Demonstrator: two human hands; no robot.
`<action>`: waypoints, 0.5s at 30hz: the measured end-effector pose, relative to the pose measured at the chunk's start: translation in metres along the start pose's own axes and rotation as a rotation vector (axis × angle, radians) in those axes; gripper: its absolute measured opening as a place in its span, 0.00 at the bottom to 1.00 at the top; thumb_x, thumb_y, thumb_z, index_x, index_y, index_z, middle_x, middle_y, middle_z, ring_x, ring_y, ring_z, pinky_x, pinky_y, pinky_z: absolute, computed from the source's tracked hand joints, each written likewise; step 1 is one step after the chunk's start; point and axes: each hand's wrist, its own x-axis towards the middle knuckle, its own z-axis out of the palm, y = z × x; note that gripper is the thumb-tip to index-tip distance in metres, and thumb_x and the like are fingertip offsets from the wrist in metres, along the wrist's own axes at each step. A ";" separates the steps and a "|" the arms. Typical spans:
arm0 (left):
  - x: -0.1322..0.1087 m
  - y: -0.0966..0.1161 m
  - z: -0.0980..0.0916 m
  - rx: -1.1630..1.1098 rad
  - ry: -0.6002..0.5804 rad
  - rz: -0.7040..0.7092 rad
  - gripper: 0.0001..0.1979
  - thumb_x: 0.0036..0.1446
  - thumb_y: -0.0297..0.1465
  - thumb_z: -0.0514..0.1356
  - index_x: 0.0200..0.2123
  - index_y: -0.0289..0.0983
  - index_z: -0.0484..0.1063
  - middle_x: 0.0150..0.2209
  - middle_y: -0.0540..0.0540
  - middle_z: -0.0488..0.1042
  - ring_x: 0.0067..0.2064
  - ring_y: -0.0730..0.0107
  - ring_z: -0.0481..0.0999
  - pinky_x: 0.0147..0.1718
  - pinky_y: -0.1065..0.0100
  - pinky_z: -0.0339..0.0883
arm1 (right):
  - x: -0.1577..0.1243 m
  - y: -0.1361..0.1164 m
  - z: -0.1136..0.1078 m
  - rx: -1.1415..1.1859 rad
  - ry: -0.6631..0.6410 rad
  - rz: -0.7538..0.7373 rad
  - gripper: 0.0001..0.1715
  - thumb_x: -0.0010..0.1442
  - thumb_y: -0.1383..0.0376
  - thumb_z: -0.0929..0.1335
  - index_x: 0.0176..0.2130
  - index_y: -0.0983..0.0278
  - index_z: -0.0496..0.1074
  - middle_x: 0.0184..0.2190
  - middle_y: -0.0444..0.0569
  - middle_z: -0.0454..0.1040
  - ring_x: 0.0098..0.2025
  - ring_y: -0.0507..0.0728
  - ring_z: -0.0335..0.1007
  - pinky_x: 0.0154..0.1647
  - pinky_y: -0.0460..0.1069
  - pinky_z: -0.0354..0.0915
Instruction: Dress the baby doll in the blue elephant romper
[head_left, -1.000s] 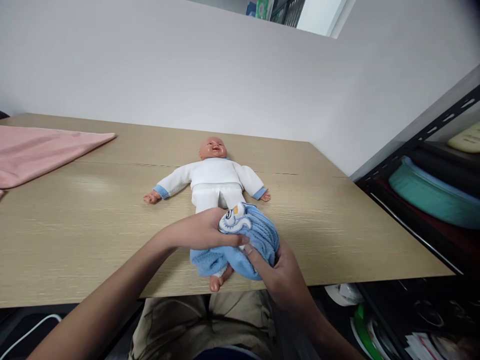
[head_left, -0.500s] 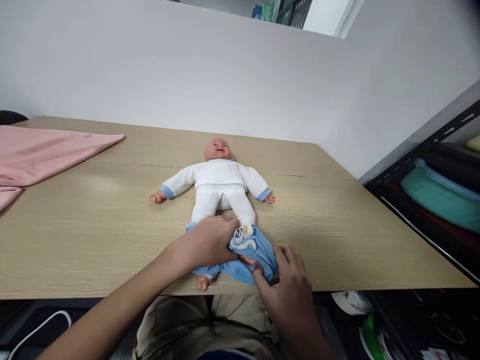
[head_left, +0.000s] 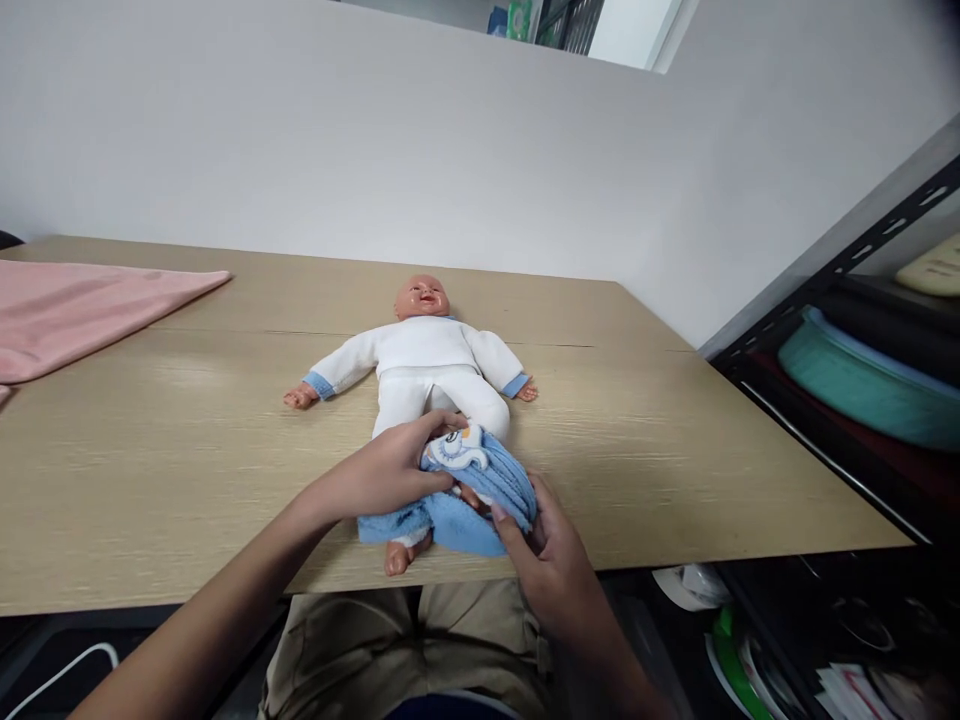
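A baby doll (head_left: 422, 345) in a white top and white leggings lies on its back, head away from me. Blue fleecy pants (head_left: 450, 525) with an embroidered animal patch are around its lower legs. One bare foot (head_left: 405, 553) sticks out of the leg opening on my left. The doll's other foot shows only partly inside the bunched leg on my right. My left hand (head_left: 401, 465) grips the bunched cloth by the patch, thumb and fingers on either side. My right hand (head_left: 547, 555) pinches the same pant leg from the right, thumb at its opening.
A pink cloth (head_left: 97, 310) lies on the wooden table (head_left: 637, 440) at the left. To the right, a dark metal shelf (head_left: 832, 270) holds a teal basin (head_left: 870, 385). My lap is under the table's front edge, and a pale wall stands behind.
Both hands keep hold of the pant leg. The bunched leg has shifted slightly up and left over the doll's foot, and the knee on that side is more bent. The view has shifted slightly.
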 end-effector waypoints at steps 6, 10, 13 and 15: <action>-0.002 -0.005 -0.001 -0.010 0.019 0.064 0.27 0.63 0.30 0.63 0.65 0.39 0.70 0.61 0.42 0.79 0.59 0.52 0.79 0.60 0.56 0.72 | 0.004 -0.009 0.005 -0.255 0.084 -0.186 0.26 0.60 0.70 0.71 0.56 0.58 0.69 0.51 0.52 0.73 0.53 0.62 0.75 0.58 0.57 0.76; 0.000 -0.010 -0.004 -0.062 -0.031 0.106 0.20 0.66 0.30 0.62 0.60 0.39 0.72 0.54 0.45 0.82 0.54 0.56 0.81 0.53 0.61 0.73 | 0.014 -0.012 -0.001 -0.267 0.156 -0.288 0.24 0.64 0.69 0.69 0.59 0.57 0.69 0.61 0.57 0.70 0.64 0.64 0.69 0.62 0.58 0.73; 0.003 -0.015 -0.006 -0.066 -0.043 0.141 0.12 0.70 0.36 0.62 0.53 0.39 0.76 0.49 0.46 0.82 0.50 0.57 0.80 0.51 0.63 0.71 | 0.028 -0.018 -0.013 -0.188 0.088 -0.211 0.21 0.71 0.64 0.67 0.62 0.57 0.69 0.57 0.54 0.77 0.58 0.63 0.75 0.57 0.56 0.74; 0.006 -0.017 -0.007 -0.065 -0.069 0.152 0.12 0.71 0.40 0.62 0.46 0.38 0.77 0.45 0.46 0.81 0.46 0.59 0.78 0.48 0.63 0.70 | 0.042 -0.020 -0.023 -0.179 -0.022 -0.158 0.15 0.72 0.60 0.67 0.57 0.59 0.73 0.49 0.51 0.81 0.51 0.62 0.78 0.54 0.56 0.74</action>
